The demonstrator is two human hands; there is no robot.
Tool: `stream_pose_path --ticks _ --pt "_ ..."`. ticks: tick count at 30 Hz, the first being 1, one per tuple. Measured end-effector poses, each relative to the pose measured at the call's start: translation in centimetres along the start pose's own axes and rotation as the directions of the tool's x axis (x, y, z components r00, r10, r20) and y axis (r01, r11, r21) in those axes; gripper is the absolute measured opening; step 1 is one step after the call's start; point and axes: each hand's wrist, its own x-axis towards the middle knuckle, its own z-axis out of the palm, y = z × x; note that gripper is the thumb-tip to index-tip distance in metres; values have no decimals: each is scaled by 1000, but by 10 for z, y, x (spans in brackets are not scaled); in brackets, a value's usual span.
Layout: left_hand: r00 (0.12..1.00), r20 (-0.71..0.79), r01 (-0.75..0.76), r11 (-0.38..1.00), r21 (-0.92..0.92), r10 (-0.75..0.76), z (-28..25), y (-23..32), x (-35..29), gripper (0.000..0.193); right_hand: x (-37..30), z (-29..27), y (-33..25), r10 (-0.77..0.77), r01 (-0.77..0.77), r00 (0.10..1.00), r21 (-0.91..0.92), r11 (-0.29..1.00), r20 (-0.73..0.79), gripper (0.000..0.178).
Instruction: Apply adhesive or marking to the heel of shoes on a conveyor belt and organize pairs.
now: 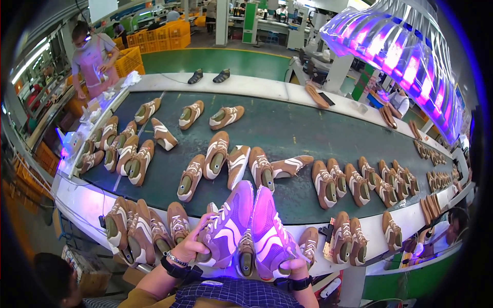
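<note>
My left hand (194,243) is closed round the heel end of a brown and white sneaker (229,226), toe pointing up and away. Closed at the heel of a matching sneaker (269,233) is my right hand (296,267). The two toes are held close together over the near edge of the conveyor, and purple light falls on both shoes. Between them, lower down, another sneaker (246,256) shows its laces and a green insert in its opening. More sneakers stand on the white ledge near my left hand, among them one laced sneaker (178,222).
A dark green conveyor belt (267,120) carries several sneakers. Above its right side hangs a clear-covered lamp unit (395,56) glowing purple. Dark shoes (221,76) rest on the far white rim (257,87). A co-worker (94,61) stands at the far left, beside yellow crates (159,38).
</note>
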Motion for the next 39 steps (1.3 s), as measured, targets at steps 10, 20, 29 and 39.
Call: stream_pose_path --ticks 10,20,29,39 --pt "998 -31 -45 991 126 49 0 5 -7 95 3 -1 -14 -48 52 998 -112 992 39 86" --pt "947 -90 -267 912 311 308 2 -18 8 99 16 34 -7 -286 286 958 -13 958 -14 75" --pt "911 -163 -386 922 -20 378 13 -30 39 73 66 32 24 -182 168 980 167 972 74 67" --pt "968 -164 -197 980 -38 189 2 -38 33 46 61 5 41 -50 49 999 292 955 -4 65"
